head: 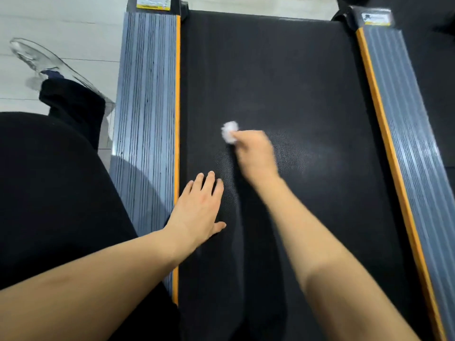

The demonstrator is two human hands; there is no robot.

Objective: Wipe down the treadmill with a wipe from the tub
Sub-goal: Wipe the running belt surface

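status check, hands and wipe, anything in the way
Right hand grips balled wipe on the belt. Left hand flat on belt, open. Nothing in the wipe's way.

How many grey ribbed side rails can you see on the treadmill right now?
2. One grey ribbed side rail runs along the left of the black textured belt, the other grey ribbed side rail along its right. Each has an orange inner edge. None seems hidden.

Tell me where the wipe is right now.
In the head view, the wipe is bunched in the right hand, pressed on the black belt near its middle, ahead of the left hand that rests flat on the belt.
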